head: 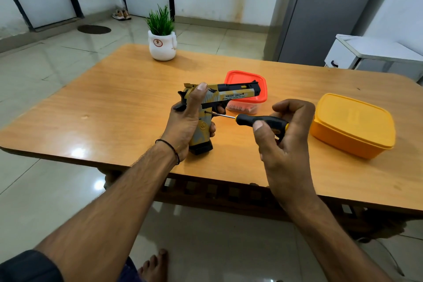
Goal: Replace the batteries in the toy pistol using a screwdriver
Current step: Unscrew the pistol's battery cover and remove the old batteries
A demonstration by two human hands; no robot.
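Note:
A yellow, grey and black toy pistol (229,95) stands upright above the wooden table (114,107), barrel pointing right. My left hand (186,121) grips its handle, thumb up along the slide. My right hand (286,135) holds a screwdriver (261,121) by its black and yellow handle. The thin metal shaft runs left, and its tip sits in a screw hole on the pistol's grip, just behind the trigger.
A clear box with a red lid (246,78) stands right behind the pistol, small items inside it. A closed yellow box (352,126) sits at the right. A white pot with a green plant (162,46) stands at the table's far edge. A white cabinet (366,52) stands beyond the right corner.

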